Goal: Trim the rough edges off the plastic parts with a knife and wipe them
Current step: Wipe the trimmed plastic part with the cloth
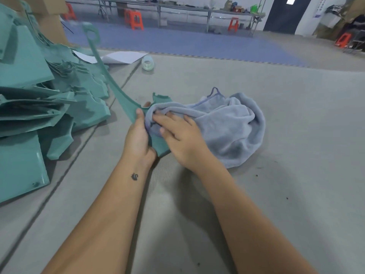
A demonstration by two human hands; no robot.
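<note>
The left hand (138, 135) grips the wide lower end of a long, curved green plastic part (118, 91), its thumb laid up along the near face and one fingertip showing behind the top edge; the other fingers are hidden behind the plastic. The right hand (177, 135) lies on a pale blue-grey cloth (227, 123), its fingers fairly straight and slightly spread, pressing a fold of the cloth against the plastic part just beside the left thumb. The part is held up off the grey mat (256, 194), its narrow arm sweeping up and to the left to a looped end. The rest of the cloth lies bunched on the mat to the right of the hands, touching the right wrist. To the left, a pile of green plastic parts (39, 95) is stacked on the mat, near the held one but apart from it. Beyond the hands, sheets of white paper (122, 57) lie at the far edge of the mat, with a small clear jar (147, 63) on its side just beside them. In the background, orange stools (135, 18) stand on a blue floor (197, 42) by long tables (197, 9).
</note>
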